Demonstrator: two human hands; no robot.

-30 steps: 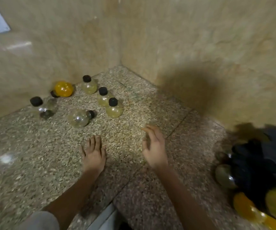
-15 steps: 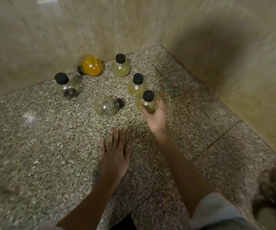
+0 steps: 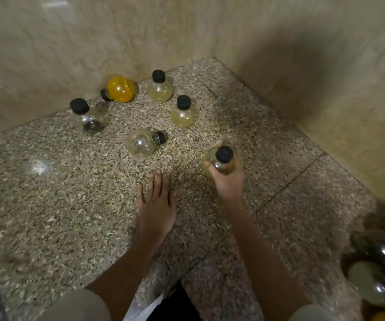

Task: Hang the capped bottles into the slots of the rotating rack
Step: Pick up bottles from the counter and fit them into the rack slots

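Note:
My right hand (image 3: 228, 181) grips a round pale-yellow bottle (image 3: 222, 162) with a black cap, lifted off the speckled counter (image 3: 71, 216). My left hand (image 3: 156, 209) lies flat on the counter, fingers spread, holding nothing. Further back stand two pale-yellow capped bottles (image 3: 183, 113) (image 3: 161, 88) and a clear capped bottle (image 3: 87, 117). A clear bottle (image 3: 143, 143) and an orange bottle (image 3: 118, 89) lie on their sides. At the lower right edge the rack (image 3: 381, 274) shows only partly, dark and blurred, with bottles on it.
Beige stone walls (image 3: 302, 54) close the counter in at the back and right, meeting in a corner behind the bottles. A seam (image 3: 286, 184) crosses the counter to the right of my right hand.
My right hand reached the nearest pale-yellow bottle, closed on it and has drawn it back toward me and to the right. My left hand stays flat on the counter.

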